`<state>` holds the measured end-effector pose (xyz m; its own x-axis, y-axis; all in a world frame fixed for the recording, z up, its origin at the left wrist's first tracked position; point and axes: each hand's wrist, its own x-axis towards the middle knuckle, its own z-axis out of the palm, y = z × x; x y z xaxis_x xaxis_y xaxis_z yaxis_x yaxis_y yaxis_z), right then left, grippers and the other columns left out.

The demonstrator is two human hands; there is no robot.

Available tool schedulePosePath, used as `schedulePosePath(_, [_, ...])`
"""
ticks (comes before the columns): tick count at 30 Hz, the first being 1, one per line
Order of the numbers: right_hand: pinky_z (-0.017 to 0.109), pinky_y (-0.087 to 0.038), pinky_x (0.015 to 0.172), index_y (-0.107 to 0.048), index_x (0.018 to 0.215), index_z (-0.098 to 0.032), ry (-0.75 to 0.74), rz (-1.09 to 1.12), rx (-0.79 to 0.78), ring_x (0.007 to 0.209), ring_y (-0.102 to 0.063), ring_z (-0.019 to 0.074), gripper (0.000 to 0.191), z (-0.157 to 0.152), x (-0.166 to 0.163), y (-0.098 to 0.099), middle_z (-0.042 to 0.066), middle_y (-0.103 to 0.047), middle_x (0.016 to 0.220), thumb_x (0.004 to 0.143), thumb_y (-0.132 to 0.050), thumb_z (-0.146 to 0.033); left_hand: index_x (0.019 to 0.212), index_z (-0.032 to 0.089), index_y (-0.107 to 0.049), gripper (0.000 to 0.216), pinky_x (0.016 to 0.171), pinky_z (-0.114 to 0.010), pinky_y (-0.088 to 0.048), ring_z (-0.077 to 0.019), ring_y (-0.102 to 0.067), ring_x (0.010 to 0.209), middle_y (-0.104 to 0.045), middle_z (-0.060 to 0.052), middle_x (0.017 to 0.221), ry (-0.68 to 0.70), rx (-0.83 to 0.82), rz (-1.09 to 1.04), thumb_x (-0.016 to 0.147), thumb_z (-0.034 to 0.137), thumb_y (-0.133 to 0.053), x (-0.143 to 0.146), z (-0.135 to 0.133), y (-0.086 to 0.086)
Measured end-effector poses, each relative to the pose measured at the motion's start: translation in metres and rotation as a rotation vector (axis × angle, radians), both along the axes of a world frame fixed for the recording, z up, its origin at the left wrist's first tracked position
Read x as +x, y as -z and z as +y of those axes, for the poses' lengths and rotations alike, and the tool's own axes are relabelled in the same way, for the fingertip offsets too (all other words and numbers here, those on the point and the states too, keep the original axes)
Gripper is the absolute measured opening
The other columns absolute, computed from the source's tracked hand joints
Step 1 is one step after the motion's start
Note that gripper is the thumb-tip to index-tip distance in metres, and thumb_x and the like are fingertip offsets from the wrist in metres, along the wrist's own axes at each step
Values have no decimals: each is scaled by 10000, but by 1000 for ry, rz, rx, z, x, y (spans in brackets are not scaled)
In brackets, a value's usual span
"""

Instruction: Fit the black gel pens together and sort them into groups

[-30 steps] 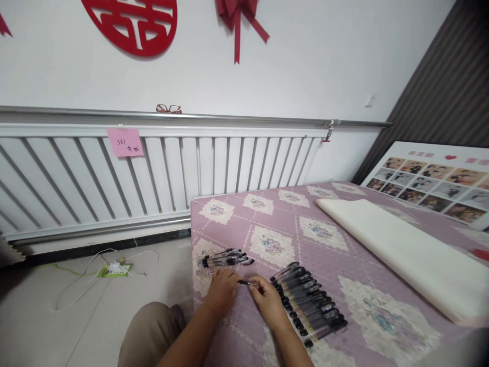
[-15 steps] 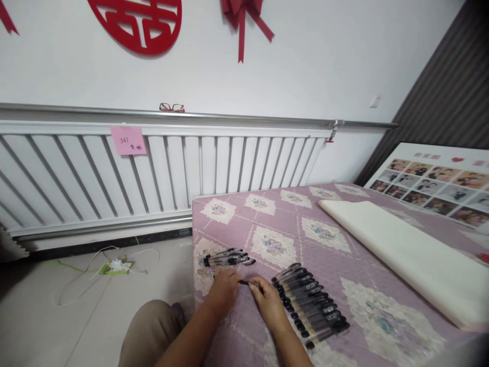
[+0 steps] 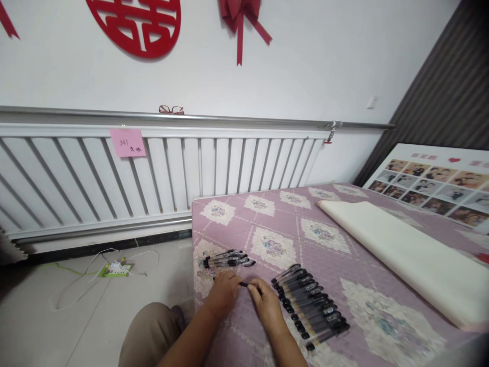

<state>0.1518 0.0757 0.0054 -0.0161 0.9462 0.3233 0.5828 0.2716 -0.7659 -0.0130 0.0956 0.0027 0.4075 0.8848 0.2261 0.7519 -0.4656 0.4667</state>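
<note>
I sit or kneel beside the bed [image 3: 284, 208], I cannot tell which, and one knee [image 3: 148, 329] of mine in brown trousers shows at its near side. Both my hands are low over the purple flowered cover. My left hand [image 3: 223, 294] is closed around a black pen [image 3: 243, 284], with the back of the hand upward, so most of its fingers are hidden. My right hand [image 3: 264, 300] pinches the same pen at its other end, between thumb and finger. The pen lies almost level, and only a short dark piece of it can be seen between the two hands.

Just beyond my left hand there is a small group of pens [image 3: 229, 260], lying close together near the corner of the bed. To the right of my right hand, a longer row of pens [image 3: 311, 305] lies side by side, with dark caps and clear barrels; they are slanted.

Farther to the right, a cream-coloured folded piece [image 3: 397, 255] rests on the bed, and behind it leans a photo board [image 3: 431, 186]. Along the wall stands a white radiator [image 3: 212, 165] with a pink note [image 3: 129, 143] on it.
</note>
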Motion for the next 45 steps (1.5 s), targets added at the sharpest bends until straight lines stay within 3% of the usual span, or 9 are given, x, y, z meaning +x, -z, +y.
schedulePosePath(4, [279, -470, 772, -657, 892, -221, -52, 12, 2, 835, -630, 190, 177, 0, 1, 1, 35, -689, 877, 811, -510, -274, 1025, 240, -614, 232, 919, -338, -359, -189, -514, 987, -609, -24, 999, 9, -1, 40, 904, 186, -424, 1, -1, -3])
schedulePosePath(9, [285, -479, 754, -656, 859, -223, -27, 47, 6, 812, -634, 194, 176, -1, 2, -2, 31, -692, 841, 819, -501, -296, 1134, 255, -577, 280, 989, -379, -306, -194, -502, 1063, -611, -30, 1096, -58, 13, 25, 908, 193, -423, 2, -3, -4])
schedulePosePath(14, [308, -487, 772, -663, 861, -216, 4, 101, -19, 817, -640, 211, 202, -1, 4, -3, 50, -701, 854, 814, -515, -345, 1058, 279, -614, 235, 975, -399, -312, -203, -516, 1035, -624, -18, 1044, -115, 25, 31, 912, 231, -437, 3, -4, -6])
schedulePosePath(19, [318, -498, 803, -637, 1036, -190, 32, 223, -85, 854, -653, 218, 321, 1, 9, 4, 70, -712, 933, 802, -542, -388, 1029, 262, -628, 236, 972, -401, -315, -205, -521, 1022, -624, -25, 1024, -117, 5, 39, 909, 220, -429, 2, -4, -7])
schedulePosePath(31, [268, -474, 721, -633, 823, -216, -10, 104, -34, 767, -631, 189, 229, -1, 6, -8, 23, -684, 786, 848, -484, -388, 976, 242, -649, 225, 886, -346, -391, -201, -546, 960, -631, -29, 968, -83, 8, -31, 884, 195, -449, 0, -2, -5])
schedulePosePath(45, [276, -434, 616, -500, 607, -228, 57, -111, 50, 634, -567, 182, 418, 0, -1, -2, 22, -588, 634, 904, -321, -462, 878, 224, -670, 210, 821, -299, -427, -179, -561, 879, -636, -26, 873, -34, 67, -121, 844, 141, -480, -1, 0, 0])
